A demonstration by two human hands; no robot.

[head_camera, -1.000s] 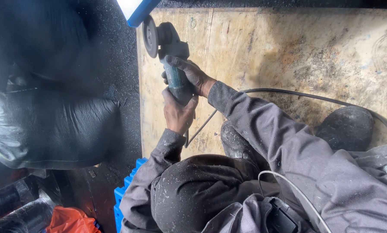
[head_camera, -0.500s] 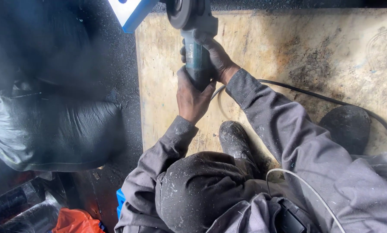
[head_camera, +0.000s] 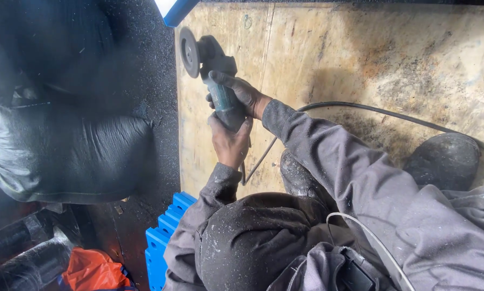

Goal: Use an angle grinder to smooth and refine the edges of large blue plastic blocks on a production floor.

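**Plywood floor, grinder in both hands**

Plywood [head_camera: 360,59], stained and dusted with dark grit, covers the floor on the right, its left edge running beside a strip of black, speckled ground. A big black sack [head_camera: 64,156] lies on that dark side, with an orange bag [head_camera: 93,269] and a blue plastic crate [head_camera: 163,248] lower down. Two dusty boots [head_camera: 441,159] stand on the wood.

An angle grinder [head_camera: 215,75] is held out over the board's left edge, its disc [head_camera: 188,52] on edge and facing left. The right hand [head_camera: 242,91] is wrapped over the body just behind the head; the left hand [head_camera: 229,141] is closed around the rear of the handle, just beneath. A black cord [head_camera: 371,110] trails from the handle across the wood to the right.
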